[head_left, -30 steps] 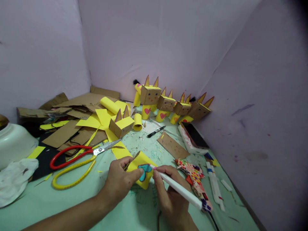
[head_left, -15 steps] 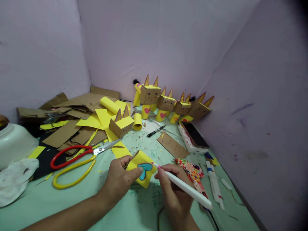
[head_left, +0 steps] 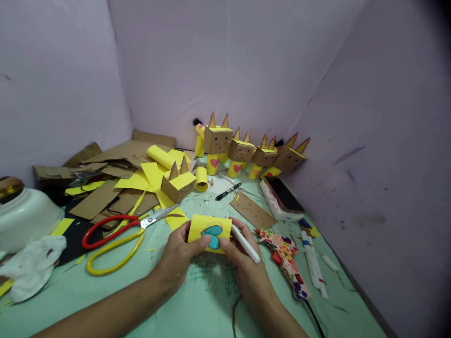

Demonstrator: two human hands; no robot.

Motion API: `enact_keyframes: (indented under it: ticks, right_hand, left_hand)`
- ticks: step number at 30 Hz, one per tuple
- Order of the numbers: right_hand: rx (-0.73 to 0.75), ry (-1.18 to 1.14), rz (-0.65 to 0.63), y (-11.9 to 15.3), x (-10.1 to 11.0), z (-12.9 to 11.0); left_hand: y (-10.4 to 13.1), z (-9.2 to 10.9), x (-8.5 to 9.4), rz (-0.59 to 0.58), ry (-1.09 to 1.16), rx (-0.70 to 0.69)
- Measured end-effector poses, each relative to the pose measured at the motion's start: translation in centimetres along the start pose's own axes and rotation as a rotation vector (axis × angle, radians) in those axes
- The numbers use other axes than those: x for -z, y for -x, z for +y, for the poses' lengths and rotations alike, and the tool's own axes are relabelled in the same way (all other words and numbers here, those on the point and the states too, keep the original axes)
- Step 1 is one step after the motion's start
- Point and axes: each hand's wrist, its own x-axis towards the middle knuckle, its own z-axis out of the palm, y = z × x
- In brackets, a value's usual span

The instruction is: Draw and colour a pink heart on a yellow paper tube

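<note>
The yellow piece (head_left: 207,221) is between the two hands, its left edge in the left hand's (head_left: 178,256) grip and its right edge in the right hand's (head_left: 246,260). Both grips are closed on it, thumbs on the front near the lower edge, fingers partly hidden behind. The right hand also holds one white marker (head_left: 247,245), slanting across it, tip hidden. One blue heart (head_left: 212,231) shows on the piece, between the thumbs.

Left of the hands lies one pair of scissors (head_left: 151,219) with one red and one yellow handle; right of them, one patterned glue gun (head_left: 287,256), then two white pens (head_left: 311,260) side by side on the green surface (head_left: 197,310). Beyond the hands are one flat cardboard piece (head_left: 252,210), one black pen (head_left: 228,191), one short yellow tube (head_left: 201,180) and one loose horned box (head_left: 179,186). One phone (head_left: 282,193) lies on a white box (head_left: 273,206). Farthest off, four horned figures (head_left: 218,140) stand in a row by the wall, and a cardboard pile (head_left: 116,152) spreads to their left.
</note>
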Motion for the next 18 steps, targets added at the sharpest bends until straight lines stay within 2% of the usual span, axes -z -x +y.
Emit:
enact_keyframes:
  ticks: [2, 5, 7, 10, 13, 15, 18]
  right_hand:
    - [0.018, 0.011, -0.007, -0.2, 0.1, -0.1]
    - [0.059, 0.119, -0.007, -0.6, 0.8, -0.6]
    - [0.077, 0.187, -0.054, -1.0, 1.3, -1.1]
    - [0.114, 0.235, -0.133, -1.6, 2.0, -1.6]
    - [0.161, 0.259, -0.194, -1.9, 2.1, -1.6]
    - [0.186, 0.256, -0.168, -1.8, 1.9, -1.7]
    - [0.281, 0.254, 0.018, -1.6, 1.7, -1.8]
  left_hand:
    - [0.1, 0.1, -0.1, -0.053, -0.004, 0.022]
    - [0.1, 0.5, 0.2, -0.071, 0.026, 0.116]
    - [-0.1, 1.0, 0.4, -0.088, 0.06, 0.22]
    - [-0.5, 1.6, 0.9, -0.199, 0.044, 0.378]
    - [-0.8, 1.6, 1.2, -0.268, 0.03, 0.459]
    - [-0.8, 1.4, 1.2, -0.262, 0.081, 0.452]
    - [-0.9, 0.9, 1.0, -0.198, 0.185, 0.384]
